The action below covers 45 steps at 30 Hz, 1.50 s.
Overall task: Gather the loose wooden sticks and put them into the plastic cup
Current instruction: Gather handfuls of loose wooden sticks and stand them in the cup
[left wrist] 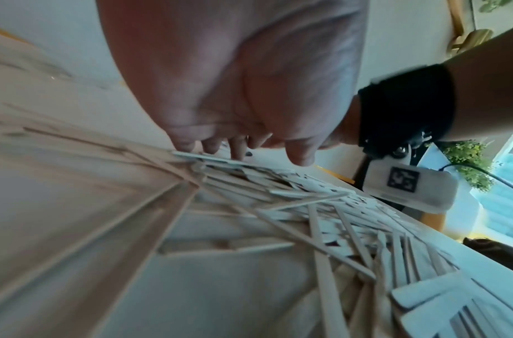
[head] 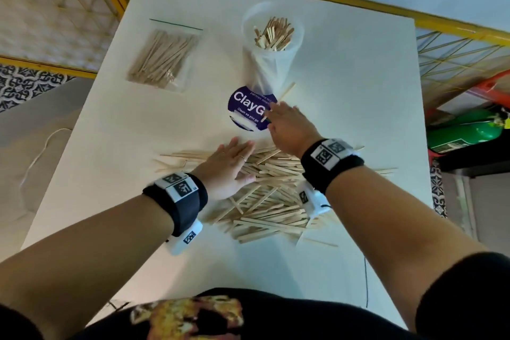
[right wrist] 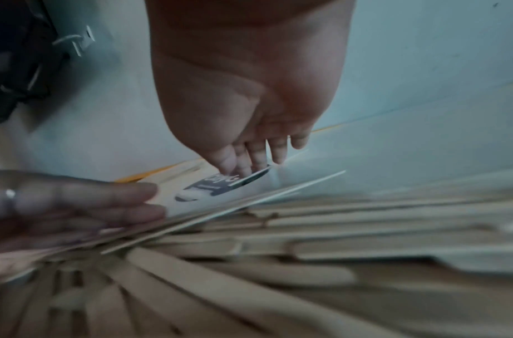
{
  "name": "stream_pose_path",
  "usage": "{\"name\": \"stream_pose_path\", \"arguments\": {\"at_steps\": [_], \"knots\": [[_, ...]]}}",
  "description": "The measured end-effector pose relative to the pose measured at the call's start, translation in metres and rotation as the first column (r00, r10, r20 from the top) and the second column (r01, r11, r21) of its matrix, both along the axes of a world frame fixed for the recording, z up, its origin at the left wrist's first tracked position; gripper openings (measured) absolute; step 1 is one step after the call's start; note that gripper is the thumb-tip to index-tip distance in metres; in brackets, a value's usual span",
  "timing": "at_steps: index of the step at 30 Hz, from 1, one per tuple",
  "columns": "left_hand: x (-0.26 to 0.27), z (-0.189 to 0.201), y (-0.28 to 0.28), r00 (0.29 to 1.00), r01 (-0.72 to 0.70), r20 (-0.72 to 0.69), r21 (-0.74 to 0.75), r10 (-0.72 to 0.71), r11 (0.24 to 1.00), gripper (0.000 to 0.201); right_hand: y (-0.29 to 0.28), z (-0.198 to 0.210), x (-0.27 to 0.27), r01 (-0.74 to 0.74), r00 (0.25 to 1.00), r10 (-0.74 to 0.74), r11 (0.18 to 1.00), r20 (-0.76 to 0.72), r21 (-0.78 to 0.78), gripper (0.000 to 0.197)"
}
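A clear plastic cup (head: 271, 44) stands at the back of the white table (head: 358, 91), with several wooden sticks upright in it. A big pile of loose sticks (head: 273, 201) lies near the front edge. My left hand (head: 231, 163) lies flat on the pile's far left part, fingers straight; its fingertips (left wrist: 238, 148) touch the sticks. My right hand (head: 287, 124) reaches past the pile toward the cup's base. Its straight fingers (right wrist: 258, 155) rest on a single stick (right wrist: 254, 178) that lies over a round purple sticker (head: 248, 107). The far end of that stick (head: 287, 90) shows beside the cup.
A clear zip bag of sticks (head: 162, 61) lies at the back left of the table. A white cord (head: 41, 152) hangs off the left side. A green cylinder (head: 463, 130) lies on the floor to the right. Yellow rails (head: 455, 25) run behind the table.
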<state>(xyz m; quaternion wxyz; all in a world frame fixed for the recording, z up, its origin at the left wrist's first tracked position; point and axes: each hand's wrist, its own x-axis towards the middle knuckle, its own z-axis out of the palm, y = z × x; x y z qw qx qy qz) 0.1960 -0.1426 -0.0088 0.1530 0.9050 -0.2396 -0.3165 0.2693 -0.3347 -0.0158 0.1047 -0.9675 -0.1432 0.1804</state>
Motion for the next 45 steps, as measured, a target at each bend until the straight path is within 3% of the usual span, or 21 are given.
{"name": "stream_pose_path", "arguments": {"at_steps": [3, 6, 9, 11, 13, 15, 20, 25, 29, 31, 33, 36, 40, 42, 45], "knots": [[0.000, 0.014, 0.018, 0.992, -0.118, 0.035, 0.007, 0.118, 0.993, 0.078, -0.016, 0.001, -0.021, 0.036, 0.999, -0.033, 0.996, 0.041, -0.079, 0.044], [0.003, 0.013, 0.049, 0.986, -0.154, 0.080, 0.101, 0.146, 0.983, 0.087, -0.037, 0.003, -0.064, 0.014, 0.995, -0.005, 0.996, 0.099, -0.089, 0.043], [-0.003, 0.001, 0.081, 0.984, -0.178, 0.046, 0.169, 0.173, 0.969, 0.108, -0.086, 0.006, -0.097, 0.253, 0.958, -0.258, 0.966, 0.125, 0.059, 0.049], [-0.011, -0.004, 0.097, 0.982, -0.187, 0.013, 0.180, 0.187, 0.966, 0.125, -0.130, 0.003, -0.112, 0.501, 0.855, -0.510, 0.859, 0.089, 0.107, 0.059], [-0.020, -0.010, 0.103, 0.990, -0.139, -0.009, 0.191, 0.143, 0.972, 0.138, -0.160, -0.003, -0.124, 0.717, 0.696, -0.717, 0.691, -0.038, 0.090, 0.071], [-0.027, -0.015, 0.098, 0.993, -0.109, -0.029, 0.190, 0.116, 0.976, 0.146, -0.165, -0.012, -0.131, 0.802, 0.596, -0.789, 0.593, -0.146, 0.068, 0.077], [-0.030, -0.021, 0.065, 0.994, -0.109, 0.013, 0.202, 0.109, 0.973, 0.146, -0.103, -0.019, -0.128, 0.723, 0.682, -0.688, 0.685, -0.250, 0.090, 0.068], [-0.019, -0.017, 0.040, 0.995, -0.089, -0.023, 0.220, 0.097, 0.971, 0.145, -0.047, -0.003, -0.131, 0.637, 0.758, -0.545, 0.739, -0.360, 0.222, 0.087], [-0.004, -0.012, 0.025, 0.999, -0.032, 0.043, 0.192, 0.024, 0.981, 0.146, -0.071, 0.012, -0.109, 0.328, 0.922, -0.313, 0.944, -0.226, 0.030, 0.121], [-0.002, -0.012, 0.014, 0.992, -0.017, 0.130, 0.176, -0.006, 0.984, 0.143, -0.077, 0.013, -0.087, 0.157, 0.969, -0.163, 0.987, -0.184, -0.046, 0.128], [-0.004, -0.011, 0.002, 0.977, -0.050, 0.214, 0.157, 0.016, 0.986, 0.133, -0.073, 0.013, -0.067, 0.048, 0.985, -0.055, 0.998, -0.163, -0.049, 0.121], [-0.003, -0.008, -0.008, 0.945, -0.186, 0.291, 0.115, 0.146, 0.976, 0.098, -0.062, 0.015, -0.049, 0.008, 0.997, -0.010, 1.000, -0.070, -0.030, 0.088], [0.000, -0.007, -0.005, 0.907, -0.266, 0.374, 0.146, 0.195, 0.953, 0.057, -0.053, 0.013, -0.042, -0.089, 0.996, 0.086, 0.990, -0.027, -0.108, 0.053], [0.001, -0.008, -0.002, 0.887, -0.285, 0.411, 0.125, 0.211, 0.950, 0.053, -0.052, 0.010, -0.042, -0.119, 0.993, 0.116, 0.986, -0.032, -0.116, 0.046], [0.006, -0.010, -0.002, 0.883, -0.315, 0.392, 0.084, 0.259, 0.946, 0.063, -0.049, 0.009, -0.041, -0.145, 0.989, 0.142, 0.982, -0.032, -0.124, 0.038]]}}
